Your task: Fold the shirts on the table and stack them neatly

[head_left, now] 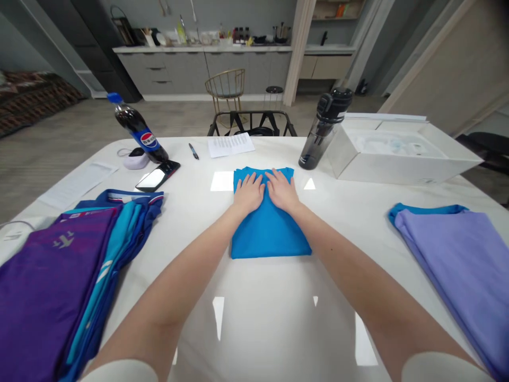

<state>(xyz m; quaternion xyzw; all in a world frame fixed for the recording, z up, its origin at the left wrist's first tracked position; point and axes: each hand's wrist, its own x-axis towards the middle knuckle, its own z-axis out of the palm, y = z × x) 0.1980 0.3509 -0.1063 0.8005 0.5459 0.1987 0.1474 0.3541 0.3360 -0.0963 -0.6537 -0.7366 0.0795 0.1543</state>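
A blue garment (270, 233), folded into a compact, roughly rectangular shape, lies on the white table (274, 313) in front of me. My left hand (249, 193) rests flat on its upper left part, fingers stretched away from me. Beside it, my right hand (281, 190) lies flat on the upper right part, its fingers somewhat spread. Both palms press on the cloth, and neither hand grips anything. The garment's far edge looks slightly uneven, while its near edge is straight.
Left: a stack of garments topped by a purple shirt (59, 254), a phone (158, 176), a cola bottle (139, 130). Right: a lavender garment (457, 249) over a blue one. Farther back stand a dark tumbler (324, 130) and a white box (401, 167), plus a pen (193, 152) and paper (231, 145).
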